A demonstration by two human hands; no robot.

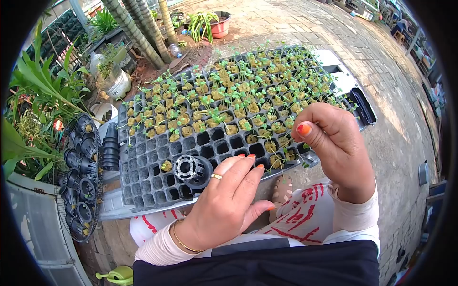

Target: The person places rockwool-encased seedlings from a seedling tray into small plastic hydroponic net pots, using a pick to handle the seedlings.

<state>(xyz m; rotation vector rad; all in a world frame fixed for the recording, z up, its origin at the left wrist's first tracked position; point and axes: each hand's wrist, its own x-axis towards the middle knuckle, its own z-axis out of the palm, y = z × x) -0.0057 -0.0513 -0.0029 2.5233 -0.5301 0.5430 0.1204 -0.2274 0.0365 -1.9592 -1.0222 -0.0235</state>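
Observation:
A black seedling tray (157, 167) lies before me, its far and right cells filled with green seedlings (229, 90) in brownish plugs. Many cells on the near left side hold no plug. My left hand (224, 200) rests palm down over the near edge, fingers stretched out, a ring on one finger. Just left of its fingers a black net pot (192, 170) sits upside down on the tray. Over the tray's right side is my right hand (336, 145), thumb and forefinger pinched together; I cannot tell what is between them. Below it, thin seedling stems lean over the tray's edge.
A wire basket (99, 190) of black pots stands at the left, beside a stack of net pots (110, 148). Leafy plants (43, 86) crowd the left. A green watering can (117, 275) is at the lower left. A red planter (220, 26) stands behind.

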